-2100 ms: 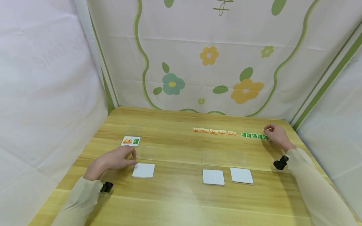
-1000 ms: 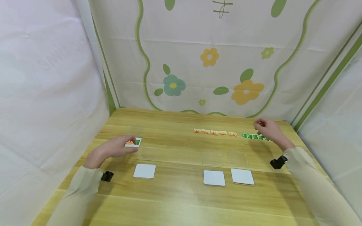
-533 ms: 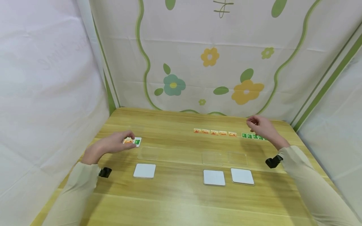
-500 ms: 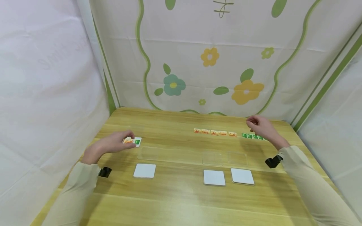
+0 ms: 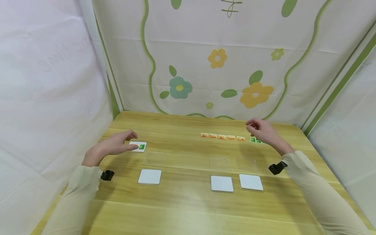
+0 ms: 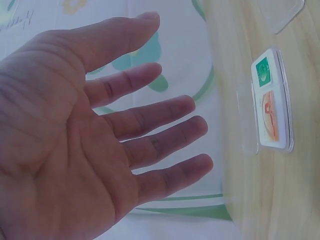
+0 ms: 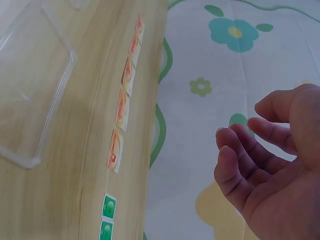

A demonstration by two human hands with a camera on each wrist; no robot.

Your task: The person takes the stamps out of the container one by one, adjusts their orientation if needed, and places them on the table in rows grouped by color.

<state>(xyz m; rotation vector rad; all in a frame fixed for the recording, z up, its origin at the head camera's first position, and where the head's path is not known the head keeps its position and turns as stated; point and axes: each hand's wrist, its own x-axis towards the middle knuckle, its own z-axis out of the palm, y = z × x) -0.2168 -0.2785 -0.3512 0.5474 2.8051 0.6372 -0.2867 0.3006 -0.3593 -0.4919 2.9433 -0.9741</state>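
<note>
My left hand (image 5: pixel 116 143) hovers with spread fingers over a white card (image 5: pixel 133 143) bearing two small stickers, one orange and one green. The left wrist view shows that hand (image 6: pixel 125 125) with nothing in it, while the card (image 6: pixel 281 115) sits in a shallow clear case on the table. My right hand (image 5: pixel 265 132) is raised above the right end of the back sticker row, fingers loosely bent and holding nothing, as the right wrist view shows. Beneath and beside it lie small green stickers (image 5: pixel 253 139), partly hidden by the hand, and several orange stickers (image 5: pixel 222 137) in a line.
Three white cards in clear cases lie nearer the front: one at left (image 5: pixel 149 176), two at right, including a middle one (image 5: pixel 221 183) and a rightmost one (image 5: pixel 251 182). Clear lids (image 5: pixel 220 164) lie behind them. White fabric walls (image 5: pixel 191 58) stand around the wooden table (image 5: pixel 182 209).
My right hand has moved left from the far end of the green stickers toward the orange ones. My left hand has moved farther back, from near the front-left card to over the stickered card.
</note>
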